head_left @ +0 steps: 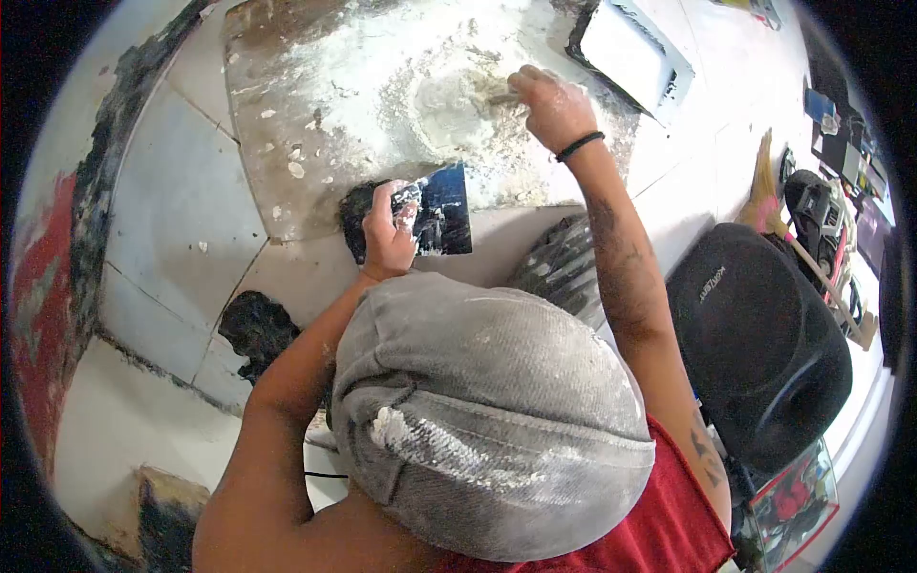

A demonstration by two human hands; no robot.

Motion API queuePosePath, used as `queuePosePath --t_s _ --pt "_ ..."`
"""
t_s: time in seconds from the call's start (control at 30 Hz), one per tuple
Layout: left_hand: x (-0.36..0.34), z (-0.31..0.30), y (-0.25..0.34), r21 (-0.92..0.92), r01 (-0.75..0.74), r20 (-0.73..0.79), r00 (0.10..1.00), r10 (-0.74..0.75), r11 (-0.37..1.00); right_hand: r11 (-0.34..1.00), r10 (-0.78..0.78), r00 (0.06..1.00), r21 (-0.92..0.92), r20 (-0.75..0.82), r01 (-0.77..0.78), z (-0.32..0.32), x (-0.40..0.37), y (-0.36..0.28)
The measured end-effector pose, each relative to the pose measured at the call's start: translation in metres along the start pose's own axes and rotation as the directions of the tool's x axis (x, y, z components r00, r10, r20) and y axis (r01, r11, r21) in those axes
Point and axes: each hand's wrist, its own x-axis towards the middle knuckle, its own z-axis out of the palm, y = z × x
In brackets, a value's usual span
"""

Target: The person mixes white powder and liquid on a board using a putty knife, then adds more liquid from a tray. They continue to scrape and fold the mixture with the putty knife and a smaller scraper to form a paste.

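A: Left hand (387, 239)?
B: Fingers wrapped round trowel (444, 210), 12 o'clock of cap (487, 411).
A: Right hand (549, 107)?
B: Fisted on tool (501, 97), tip in plaster (449, 95), 1 o'clock, farther out. Speaker (755, 334) at 3.

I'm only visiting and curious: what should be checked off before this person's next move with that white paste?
1. The left hand has a closed grip on the blue blade: ok.
2. The right hand is closed on its tool: ok, tool mostly hidden.
3. The white paste mound is within the right hand's reach: ok, hand is at it.
4. The blue blade is clean: not ok, white smears.
5. The board is tidy around the mound: not ok, crumbs scattered.
6. Paste wet enough: cannot tell.
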Motion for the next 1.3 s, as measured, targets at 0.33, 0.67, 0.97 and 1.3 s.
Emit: queuePosePath --t_s 0.33,0.67,0.97,1.3 --pt "0.003 0.0 -0.001 0.055 -0.028 0.019 0.999 0.027 0.998 0.984 -0.112 0.985 -0.156 -0.13 0.091 0.018 -0.017 -0.002" --pt "0.001 -0.001 -0.004 0.034 -0.005 0.026 1.0 0.004 0.999 0.984 -0.092 0.989 -0.164 -0.12 0.072 0.03 -0.019 -0.006" --pt "0.0 0.0 -0.004 0.057 -0.019 0.001 1.0 0.019 0.998 0.993 -0.022 0.999 -0.12 -0.025 0.019 0.023 -0.014 -0.008" --pt "-0.001 -0.001 -0.011 -0.003 0.03 0.035 0.999 -0.03 1.0 0.989 0.004 0.999 -0.148 0.041 0.002 0.017 -0.009 -0.012"
